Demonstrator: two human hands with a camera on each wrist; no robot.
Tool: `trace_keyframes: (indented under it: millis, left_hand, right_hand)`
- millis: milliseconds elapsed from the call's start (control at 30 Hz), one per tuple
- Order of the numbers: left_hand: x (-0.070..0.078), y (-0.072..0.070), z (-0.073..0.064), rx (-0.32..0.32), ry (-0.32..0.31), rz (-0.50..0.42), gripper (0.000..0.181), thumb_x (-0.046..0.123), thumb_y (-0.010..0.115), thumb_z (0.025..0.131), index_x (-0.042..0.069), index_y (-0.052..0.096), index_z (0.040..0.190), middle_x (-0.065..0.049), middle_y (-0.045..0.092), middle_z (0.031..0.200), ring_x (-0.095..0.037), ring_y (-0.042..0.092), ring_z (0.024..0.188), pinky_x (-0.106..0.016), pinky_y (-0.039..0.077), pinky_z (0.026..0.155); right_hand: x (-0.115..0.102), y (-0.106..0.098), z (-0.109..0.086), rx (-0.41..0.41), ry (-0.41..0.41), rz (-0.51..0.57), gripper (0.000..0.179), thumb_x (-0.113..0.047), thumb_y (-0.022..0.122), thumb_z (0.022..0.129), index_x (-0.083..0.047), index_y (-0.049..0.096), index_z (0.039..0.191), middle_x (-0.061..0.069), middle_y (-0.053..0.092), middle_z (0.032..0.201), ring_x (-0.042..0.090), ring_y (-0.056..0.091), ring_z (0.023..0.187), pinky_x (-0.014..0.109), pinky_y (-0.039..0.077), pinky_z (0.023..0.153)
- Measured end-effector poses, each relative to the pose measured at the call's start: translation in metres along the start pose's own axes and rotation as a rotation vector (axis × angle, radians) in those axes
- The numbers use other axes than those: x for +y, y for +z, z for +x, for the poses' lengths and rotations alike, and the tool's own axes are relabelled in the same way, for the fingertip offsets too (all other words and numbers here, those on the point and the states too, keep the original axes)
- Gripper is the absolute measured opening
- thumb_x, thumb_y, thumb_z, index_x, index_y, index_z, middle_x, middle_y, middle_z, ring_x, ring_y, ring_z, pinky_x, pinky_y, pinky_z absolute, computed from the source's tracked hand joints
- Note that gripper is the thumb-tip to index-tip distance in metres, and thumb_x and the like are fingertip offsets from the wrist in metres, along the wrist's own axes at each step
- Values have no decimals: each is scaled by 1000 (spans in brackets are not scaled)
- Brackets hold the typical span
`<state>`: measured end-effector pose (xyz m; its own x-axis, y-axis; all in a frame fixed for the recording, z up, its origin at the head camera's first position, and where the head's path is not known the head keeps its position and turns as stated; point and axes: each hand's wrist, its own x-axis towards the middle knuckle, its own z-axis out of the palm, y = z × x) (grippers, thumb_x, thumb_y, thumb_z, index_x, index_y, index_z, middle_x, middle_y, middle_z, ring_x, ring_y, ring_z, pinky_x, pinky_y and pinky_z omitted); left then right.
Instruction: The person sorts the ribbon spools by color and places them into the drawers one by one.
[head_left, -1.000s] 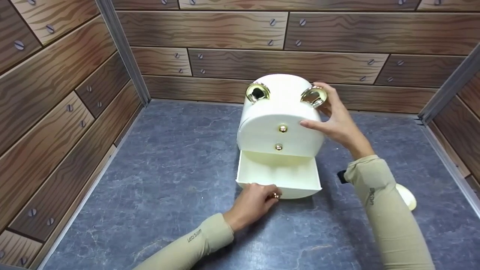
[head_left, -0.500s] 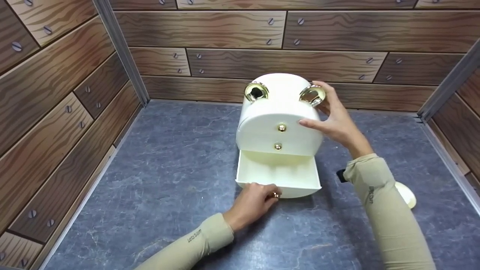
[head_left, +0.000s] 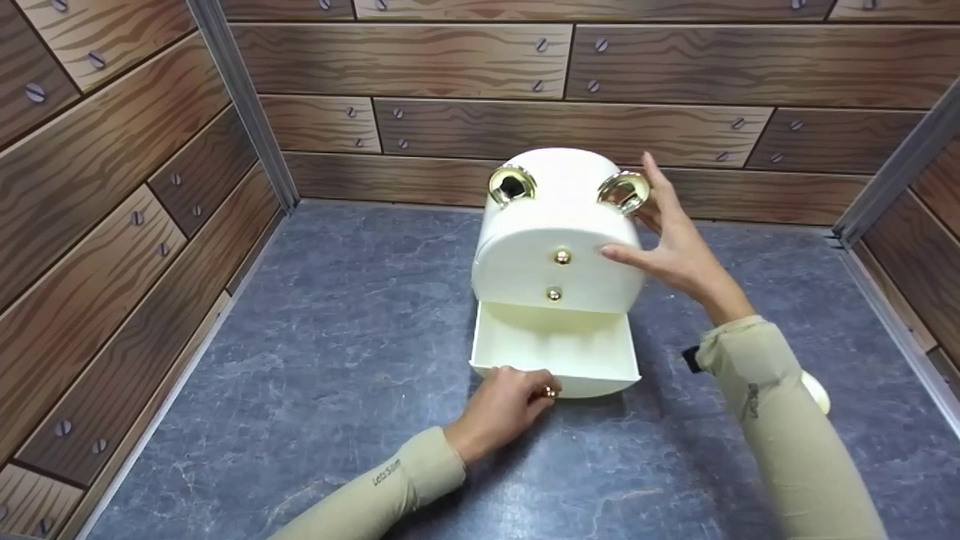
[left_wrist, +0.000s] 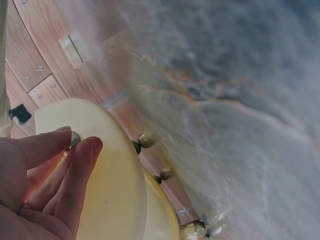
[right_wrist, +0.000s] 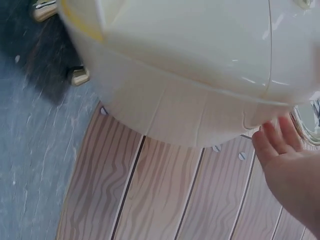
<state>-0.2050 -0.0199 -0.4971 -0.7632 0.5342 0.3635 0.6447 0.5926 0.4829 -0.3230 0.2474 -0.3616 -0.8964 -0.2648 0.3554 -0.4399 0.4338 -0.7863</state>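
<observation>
A rounded white drawer box (head_left: 562,217) stands mid-table, with two gold ring ears (head_left: 625,191) on top. Its bottom drawer (head_left: 555,341) is pulled out and holds nothing visible. My left hand (head_left: 506,409) pinches that drawer's gold knob (left_wrist: 75,138) between thumb and fingertips. Two more gold knobs (head_left: 562,257) sit on the closed front above. At the box's right side is my right hand (head_left: 679,251), thumb on the front face and index finger straight up behind the right ring. In the right wrist view its other fingertips (right_wrist: 264,145) lie at the box's side wall.
A small white rounded object (head_left: 816,391) lies on the right, partly hidden by my right sleeve (head_left: 787,420). The marbled grey tabletop (head_left: 337,322) is bounded by wood-print walls (head_left: 480,60) at the back and sides.
My right index finger has lifted off the ring and straightened, and the right hand and forearm have shifted slightly right. The left hand and the pulled-out drawer look the same.
</observation>
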Motion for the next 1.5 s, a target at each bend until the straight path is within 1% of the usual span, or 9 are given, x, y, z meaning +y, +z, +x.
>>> trace_keyframes:
  millis: [100,200,467,667,833,1000,1167,1367,1500]
  left_hand:
    - [0,-1,-1,-5,-7,-7,13,7,78,90,13,79,102,1,81,97,-9,76,88,-16,60,81]
    - [0,-1,-1,-5,-11,-8,12,8,77,91,14,79,101,2,81,97,-9,76,88,-16,60,82]
    - [0,-1,-1,-7,-10,-8,12,8,77,91,14,79,101,2,80,96,-9,76,87,-16,59,82]
    - [-1,-2,-1,2,-1,-9,12,7,78,90,14,80,100,3,80,95,-7,75,85,-14,58,78]
    - [-1,-2,1,6,10,-6,12,7,77,90,13,80,100,3,80,95,-5,74,85,-12,57,77]
    - [-1,-1,1,-3,1,-5,12,7,78,89,14,80,99,4,80,94,-5,74,84,-14,58,77]
    - [0,1,-1,-18,-13,-17,14,7,79,89,13,80,101,2,80,97,-7,75,86,-13,58,80]
    - [0,-1,0,-17,-13,-15,14,6,78,90,13,80,102,2,80,97,-8,75,86,-13,58,79]
    - [-1,-1,-1,-14,-12,-9,14,6,78,89,13,80,101,2,80,96,-8,75,85,-13,58,79]
  right_hand:
    - [3,-10,-13,-7,39,-68,124,-21,91,81,-39,2,166,23,38,160,42,38,149,58,27,127]
    - [12,-28,-32,-37,90,-169,112,-26,88,84,-38,12,166,26,41,158,46,40,146,63,31,123]
    - [61,-80,-104,-160,161,-415,86,-28,82,90,-6,35,159,34,52,145,56,50,130,74,38,107]
    - [104,-111,-161,-199,290,-527,93,-38,81,90,1,31,158,38,47,145,61,47,127,81,36,98]
    - [128,-124,-194,-216,356,-545,100,-36,85,86,8,29,156,45,41,144,67,46,124,82,37,95]
    - [141,-122,-209,-236,368,-521,102,-30,90,80,13,33,152,46,44,140,65,47,122,75,42,96]
    - [150,-116,-216,-212,297,-573,100,-23,97,66,13,45,143,45,54,126,59,53,115,61,46,90]
    - [155,-116,-213,-219,302,-606,96,-20,98,63,13,49,138,46,53,124,63,52,113,73,45,92]
    - [155,-115,-210,-218,305,-616,89,-21,98,63,11,53,133,42,56,120,60,54,111,68,47,89]
